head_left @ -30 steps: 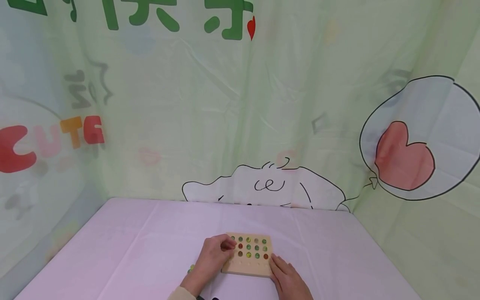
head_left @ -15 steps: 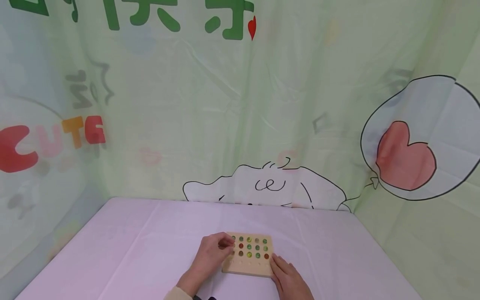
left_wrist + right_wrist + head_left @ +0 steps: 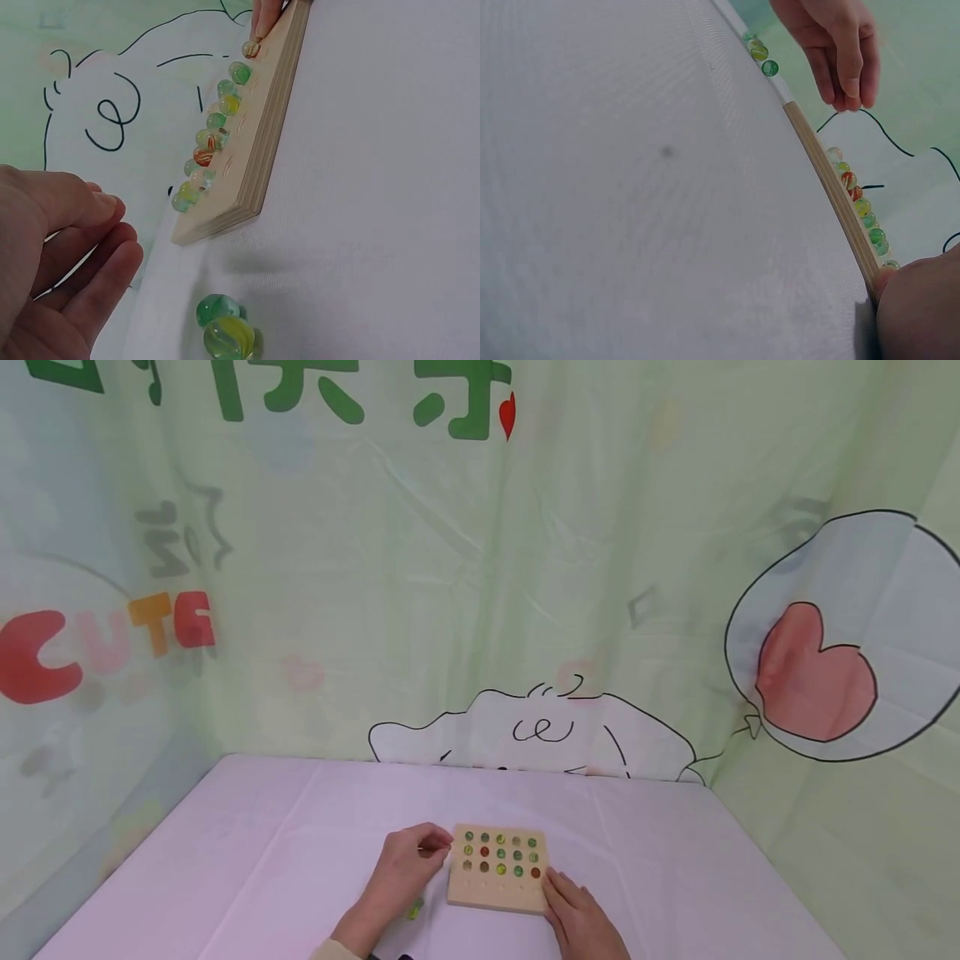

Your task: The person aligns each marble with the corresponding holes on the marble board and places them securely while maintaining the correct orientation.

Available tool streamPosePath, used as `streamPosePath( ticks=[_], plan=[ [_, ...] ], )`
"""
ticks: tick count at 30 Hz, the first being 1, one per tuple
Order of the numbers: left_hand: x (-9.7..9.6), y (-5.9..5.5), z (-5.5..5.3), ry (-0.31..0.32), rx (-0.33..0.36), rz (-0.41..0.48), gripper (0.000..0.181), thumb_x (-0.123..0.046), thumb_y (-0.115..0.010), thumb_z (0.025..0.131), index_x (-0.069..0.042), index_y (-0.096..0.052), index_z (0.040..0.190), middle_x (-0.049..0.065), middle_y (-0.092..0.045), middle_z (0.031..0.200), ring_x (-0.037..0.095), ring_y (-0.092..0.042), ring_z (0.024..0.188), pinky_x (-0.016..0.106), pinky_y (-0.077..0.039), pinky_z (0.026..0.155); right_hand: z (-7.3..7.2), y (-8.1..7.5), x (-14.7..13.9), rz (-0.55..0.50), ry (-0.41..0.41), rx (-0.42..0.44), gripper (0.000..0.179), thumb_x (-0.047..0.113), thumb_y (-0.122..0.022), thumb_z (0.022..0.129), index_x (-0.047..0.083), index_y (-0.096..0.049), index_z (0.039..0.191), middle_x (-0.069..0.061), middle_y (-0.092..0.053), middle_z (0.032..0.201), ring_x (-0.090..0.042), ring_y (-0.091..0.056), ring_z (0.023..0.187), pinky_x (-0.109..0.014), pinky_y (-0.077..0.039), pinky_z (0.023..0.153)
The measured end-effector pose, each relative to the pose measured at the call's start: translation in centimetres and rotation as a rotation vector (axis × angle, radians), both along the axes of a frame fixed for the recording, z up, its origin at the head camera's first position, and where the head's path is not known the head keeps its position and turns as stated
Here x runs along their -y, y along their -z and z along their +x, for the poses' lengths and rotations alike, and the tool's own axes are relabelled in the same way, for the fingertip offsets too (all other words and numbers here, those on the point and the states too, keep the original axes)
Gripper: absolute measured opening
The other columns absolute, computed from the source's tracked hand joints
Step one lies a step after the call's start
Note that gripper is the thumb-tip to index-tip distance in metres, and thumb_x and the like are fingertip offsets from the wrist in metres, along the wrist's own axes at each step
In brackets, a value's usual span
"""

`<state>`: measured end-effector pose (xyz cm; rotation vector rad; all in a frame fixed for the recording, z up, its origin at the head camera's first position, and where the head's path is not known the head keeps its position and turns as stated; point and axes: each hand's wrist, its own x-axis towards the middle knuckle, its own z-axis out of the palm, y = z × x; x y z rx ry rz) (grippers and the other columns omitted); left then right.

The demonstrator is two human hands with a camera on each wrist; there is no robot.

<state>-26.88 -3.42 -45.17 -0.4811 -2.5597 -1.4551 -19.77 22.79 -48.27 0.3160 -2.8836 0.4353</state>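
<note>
Fifteen glass marbles point(image 3: 501, 869) sit in three rows of five on a pale wooden board point(image 3: 487, 897), which lies flat on a pinkish-white tabletop point(image 3: 300, 877) in front of a person, with a row of shallow hollows along its near side. The left hand point(image 3: 408, 864) is raised just beside the board's left edge, its forearm slanting up and inward from the bottom of the head view, a beige sleeve point(image 3: 335, 951) at the wrist. Its fingers bend loosely toward the thumb, leaving only a narrow space at the tips; the left wrist view shows nothing held between them. From the right wrist camera, the same fingers point downward, close together. Near the left wrist, a few loose marbles point(image 3: 229, 337) lie on the tabletop, green and yellow-green, apart from the board. The right hand point(image 3: 581, 914) reaches in from the lower right, low against the surface, with its fingers extended side by side and their tips touching the board's right edge, near a reddish-brown marble point(image 3: 536, 872). Behind everything hangs a pale green curtain point(image 3: 337, 568) printed with a balloon point(image 3: 900, 610) bearing a red heart.
</note>
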Motion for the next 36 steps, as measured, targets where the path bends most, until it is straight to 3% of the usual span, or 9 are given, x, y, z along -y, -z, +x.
streamPosePath(
  ticks=[9, 23, 36],
  plan=[
    [1.4, -0.5, 0.5, -0.025, 0.001, -0.019, 0.011, -0.005, -0.067, 0.089, -0.009, -0.073, 0.097, 0.000, -0.073, 0.090, 0.008, -0.065, 0.084, 0.018, -0.056, 0.073, -0.1, -0.2, 0.0, 0.007, 0.013, 0.025, 0.045, 0.020, -0.067, 0.092, 0.002, -0.060, 0.133, -0.011, -0.056, 0.142, -0.030, -0.055, 0.130, -0.051, -0.046, 0.104],
    [4.9, 0.2, 1.6, -0.084, -0.004, -0.022, 0.013, -0.002, -0.067, 0.087, -0.010, -0.073, 0.095, 0.002, -0.074, 0.090, 0.007, -0.065, 0.083, 0.017, -0.056, 0.074, -0.1, 0.1, 0.0, 0.000, 0.002, 0.006, 0.044, 0.018, -0.068, 0.091, 0.001, -0.061, 0.132, -0.011, -0.057, 0.142, -0.030, -0.056, 0.128, -0.051, -0.047, 0.103],
    [6.1, 0.9, 2.6, -0.100, 0.070, -0.046, 0.013, -0.005, -0.067, 0.086, -0.009, -0.072, 0.097, -0.001, -0.073, 0.090, 0.007, -0.064, 0.082, 0.019, -0.054, 0.070, -0.1, 0.3, -0.1, -0.019, -0.005, -0.011, 0.044, 0.017, -0.068, 0.091, 0.001, -0.061, 0.131, -0.012, -0.057, 0.141, -0.031, -0.056, 0.127, -0.051, -0.047, 0.102]
  ],
)
